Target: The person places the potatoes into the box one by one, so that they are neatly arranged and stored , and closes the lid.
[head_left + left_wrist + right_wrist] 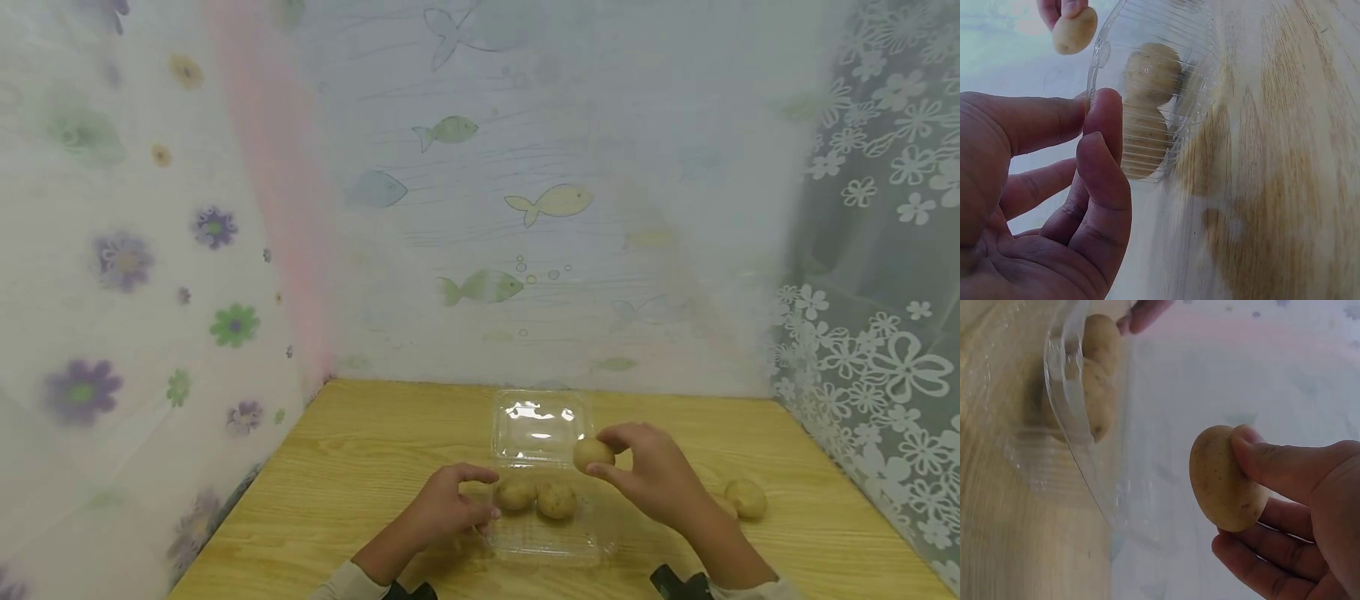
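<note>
The right hand has its grip closed on a potato, pinched between thumb and fingers and held up near the right side of a clear plastic container. The left hand pinches the container's left rim. Inside, a left-hand potato sits beside a right-hand potato. The clear lid lies folded back behind. Rightward on the worktop rests an outer potato; what is probably another potato is partly hidden by the right forearm.

Left hand low, fingers seemingly in a tight pinch, right hand higher in wider grip.
</note>
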Available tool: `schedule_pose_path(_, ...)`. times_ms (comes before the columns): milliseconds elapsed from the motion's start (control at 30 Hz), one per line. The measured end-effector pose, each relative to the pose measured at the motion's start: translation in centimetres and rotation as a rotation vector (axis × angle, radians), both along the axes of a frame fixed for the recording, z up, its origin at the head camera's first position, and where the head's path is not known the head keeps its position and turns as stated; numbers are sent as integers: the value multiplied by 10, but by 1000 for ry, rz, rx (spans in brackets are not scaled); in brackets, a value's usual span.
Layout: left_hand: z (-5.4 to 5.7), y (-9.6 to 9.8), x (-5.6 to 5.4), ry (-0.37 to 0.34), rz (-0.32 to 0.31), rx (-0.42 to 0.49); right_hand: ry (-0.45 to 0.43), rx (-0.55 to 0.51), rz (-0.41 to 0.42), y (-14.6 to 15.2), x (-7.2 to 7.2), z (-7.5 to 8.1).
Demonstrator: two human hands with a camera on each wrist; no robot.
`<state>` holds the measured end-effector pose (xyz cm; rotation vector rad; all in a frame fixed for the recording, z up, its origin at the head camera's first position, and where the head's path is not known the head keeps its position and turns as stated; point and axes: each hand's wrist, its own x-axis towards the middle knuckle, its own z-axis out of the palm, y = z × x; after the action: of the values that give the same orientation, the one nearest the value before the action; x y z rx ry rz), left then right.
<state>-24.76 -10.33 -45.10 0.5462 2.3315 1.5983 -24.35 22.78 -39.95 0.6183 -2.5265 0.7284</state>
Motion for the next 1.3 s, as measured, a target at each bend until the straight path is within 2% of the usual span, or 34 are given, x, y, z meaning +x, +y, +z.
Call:
schedule_pose_path(133, 0, 1, 1, -1, -1, 1, -12, -23, 18, -6, 4, -3)
schedule_pose_path(233, 0, 2, 1, -1, 1, 1, -54, -61, 33, -10, 6, -5)
schedule_pose_path(633, -1, 7, 11, 4, 26, 7, -296, -234, 131, -29, 20, -14)
schedule_pose_path(800, -2, 11, 17, 2, 35, 9, -310, -250, 168, -31, 27, -18)
schedule_pose_path(1000, 0, 13, 18, 14, 36, 1, -302, -240, 195, -36, 30, -20)
schedule_pose_path(1300, -2, 15, 18, 12, 37, 11, -388, -296, 232, -40, 33, -25)
